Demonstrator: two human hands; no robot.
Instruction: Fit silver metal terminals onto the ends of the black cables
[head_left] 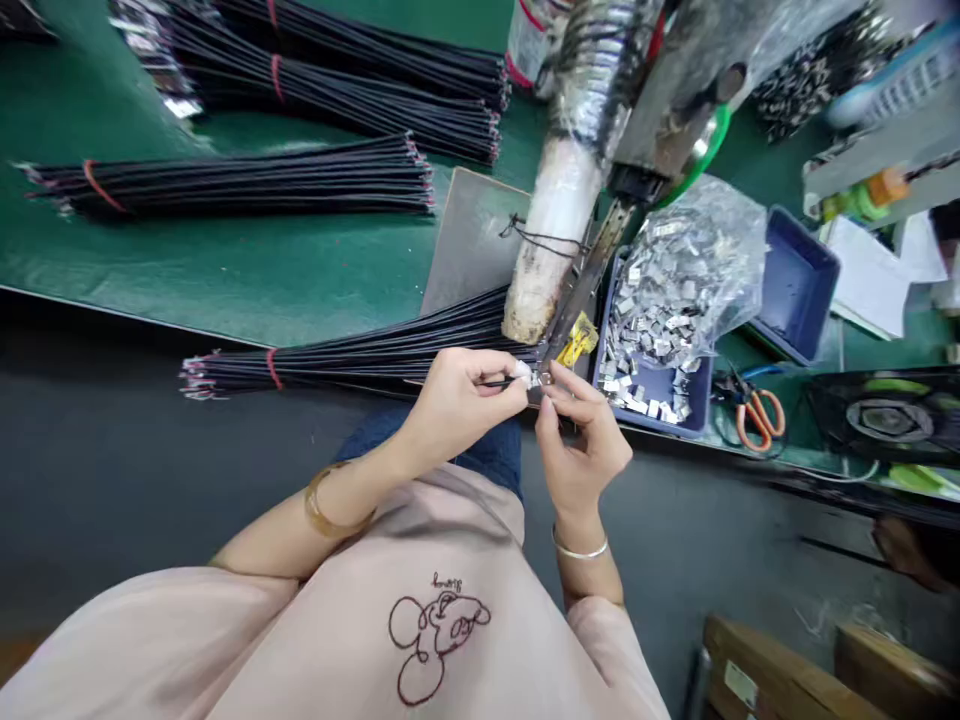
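- While the left hand (469,395) pinches a black cable (491,383) close to its end, the right hand (581,430) meets it fingertip to fingertip just beyond the front edge of the table (315,280).
- Left grip: closed, thumb against forefinger, on the cable; something white covers a fingertip.
- Right grip: thumb and forefinger closed on a small metal piece (541,379) at the cable's end; whether the two are joined is too small to tell.
- Just above the fingers, the lower end of a dark metal bar (589,285) slants down beside a stained white tube (555,200).
- Behind the left hand, a bundle of black cables (360,355) runs under the tube; its banded left end overhangs the table edge.
- Farther back lie more tied bundles (262,185), red bands around them.
- Right of the bar sits a yellow item (577,340), then a blue tray (697,412) holding loose metal parts (660,335), partly under a clear plastic bag (709,245).
- Beside that tray are a second blue tray (799,280) and orange-handled pliers (757,420).
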